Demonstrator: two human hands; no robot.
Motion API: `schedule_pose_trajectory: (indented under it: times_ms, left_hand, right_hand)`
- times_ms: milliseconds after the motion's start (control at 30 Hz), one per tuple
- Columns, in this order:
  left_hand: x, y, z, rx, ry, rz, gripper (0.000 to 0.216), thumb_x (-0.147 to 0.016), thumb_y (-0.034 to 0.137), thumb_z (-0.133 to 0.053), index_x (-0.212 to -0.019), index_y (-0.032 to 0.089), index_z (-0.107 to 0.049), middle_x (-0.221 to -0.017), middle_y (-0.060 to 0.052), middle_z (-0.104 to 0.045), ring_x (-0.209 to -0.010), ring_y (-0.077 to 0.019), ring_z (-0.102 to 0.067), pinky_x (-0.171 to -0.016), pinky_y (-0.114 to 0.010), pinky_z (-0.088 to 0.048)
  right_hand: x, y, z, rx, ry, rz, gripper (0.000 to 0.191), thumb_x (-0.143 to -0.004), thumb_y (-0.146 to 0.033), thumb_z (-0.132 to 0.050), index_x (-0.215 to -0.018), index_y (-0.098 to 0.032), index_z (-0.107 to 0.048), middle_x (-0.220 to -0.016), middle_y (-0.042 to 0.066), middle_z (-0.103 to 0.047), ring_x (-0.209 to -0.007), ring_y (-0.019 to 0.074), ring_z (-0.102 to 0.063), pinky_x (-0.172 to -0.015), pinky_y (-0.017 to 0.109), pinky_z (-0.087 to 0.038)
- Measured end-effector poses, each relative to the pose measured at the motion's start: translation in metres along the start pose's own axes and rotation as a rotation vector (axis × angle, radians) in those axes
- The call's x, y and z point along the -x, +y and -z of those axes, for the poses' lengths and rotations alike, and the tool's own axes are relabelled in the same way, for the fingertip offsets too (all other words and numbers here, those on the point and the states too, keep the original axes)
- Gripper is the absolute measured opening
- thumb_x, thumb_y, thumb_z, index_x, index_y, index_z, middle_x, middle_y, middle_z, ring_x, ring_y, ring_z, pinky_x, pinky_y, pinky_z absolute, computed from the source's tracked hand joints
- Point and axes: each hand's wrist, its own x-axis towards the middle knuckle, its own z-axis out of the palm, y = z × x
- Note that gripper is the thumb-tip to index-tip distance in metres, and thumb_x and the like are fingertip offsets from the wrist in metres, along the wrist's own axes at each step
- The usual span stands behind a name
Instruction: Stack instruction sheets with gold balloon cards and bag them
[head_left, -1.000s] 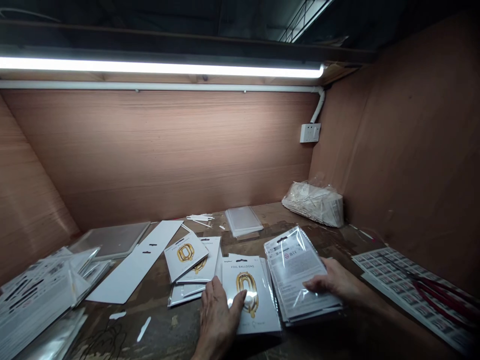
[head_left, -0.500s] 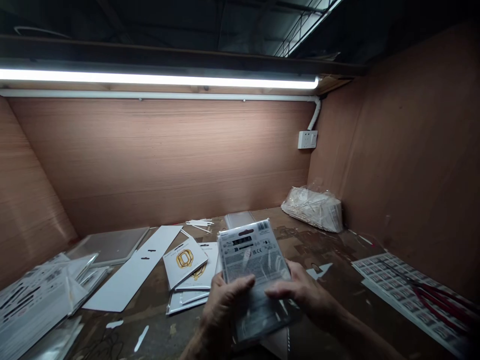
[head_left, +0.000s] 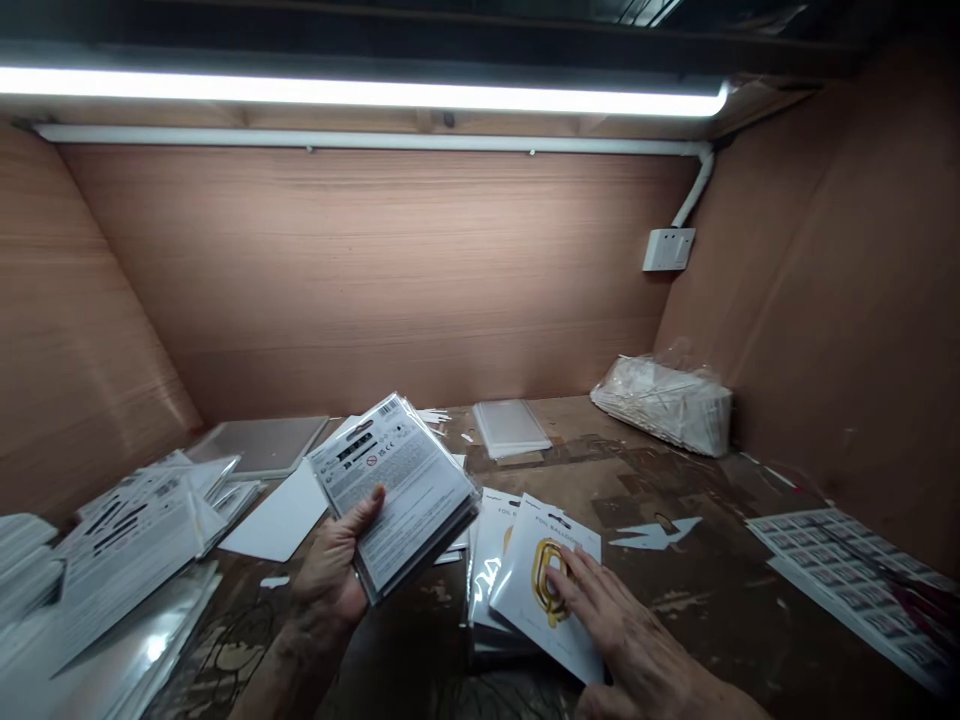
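Note:
My left hand [head_left: 330, 580] grips a thick stack of clear-bagged packets [head_left: 405, 485] with printed backs facing up, lifted above the worn wooden table [head_left: 697, 590] and tilted left. My right hand [head_left: 619, 635] lies with its fingers stretched flat on a white foil balloon packet [head_left: 551, 590] showing a gold ring-shaped balloon. That packet tops a small pile of similar packets [head_left: 487, 560] on the table in front of me.
A large heap of printed packets [head_left: 112, 560] fills the left side. A grey flat board [head_left: 259, 445] and a white card strip [head_left: 289, 510] lie behind it. Clear sleeves [head_left: 510, 428] and a bagged bundle [head_left: 664, 400] sit at the back. Label sheets [head_left: 847, 575] lie at the right.
Both hands held the stack before me; now my left hand alone carries it leftward, and my right hand has dropped onto the gold balloon packet. The view has shifted left.

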Motion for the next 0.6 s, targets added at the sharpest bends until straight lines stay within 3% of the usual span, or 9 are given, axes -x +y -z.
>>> schedule_pose_trajectory:
  times_ms: [167,267,367,467,600]
  left_hand:
    - [0.001,-0.008,0.007,0.036,0.037,0.074,0.038,-0.064,0.007,-0.056,-0.101,0.009,-0.049,-0.083,-0.012,-0.06,-0.078,-0.0268,-0.057,-0.071,-0.047,-0.045]
    - [0.0,-0.008,0.009,0.03,0.023,0.074,0.038,-0.062,0.007,-0.057,-0.099,0.01,-0.05,-0.084,-0.012,-0.06,-0.078,-0.027,-0.057,-0.071,-0.046,-0.045]
    - [-0.001,-0.01,0.01,0.027,0.029,0.066,0.038,-0.063,0.007,-0.057,-0.1,0.01,-0.05,-0.085,-0.012,-0.06,-0.079,-0.0266,-0.057,-0.071,-0.045,-0.045]
    - [-0.001,-0.01,0.011,0.033,0.034,0.066,0.038,-0.063,0.007,-0.056,-0.101,0.01,-0.05,-0.083,-0.011,-0.06,-0.079,-0.0264,-0.057,-0.071,-0.045,-0.045]
    - [0.0,-0.008,0.012,0.039,0.046,0.068,0.041,-0.064,0.007,-0.056,-0.104,0.009,-0.048,-0.081,-0.012,-0.06,-0.08,-0.0276,-0.056,-0.072,-0.048,-0.044]
  right_hand:
    - [0.013,0.001,0.001,0.001,0.186,0.187,0.071,-0.06,-0.019,-0.049,-0.126,-0.008,-0.025,-0.131,0.016,-0.01,-0.12,0.0286,-0.004,-0.097,0.044,-0.015]
    - [0.021,0.001,0.001,0.096,0.223,0.231,0.064,-0.06,-0.012,-0.041,-0.123,-0.005,-0.031,-0.128,0.018,-0.019,-0.119,0.0295,-0.014,-0.095,0.043,-0.023]
    - [0.021,0.011,-0.002,0.171,0.31,0.313,0.061,-0.062,-0.01,-0.036,-0.123,-0.004,-0.03,-0.127,0.016,-0.022,-0.118,0.027,-0.02,-0.094,0.04,-0.028]
    - [0.017,0.027,-0.002,0.169,0.519,0.396,0.053,-0.068,-0.012,-0.035,-0.121,-0.002,-0.034,-0.124,0.015,-0.03,-0.116,0.0235,-0.028,-0.094,0.034,-0.03]
    - [0.019,0.036,0.019,0.074,0.695,0.487,0.043,-0.075,-0.013,-0.036,-0.117,-0.007,-0.042,-0.119,0.011,-0.04,-0.111,0.0187,-0.037,-0.092,0.027,-0.033]
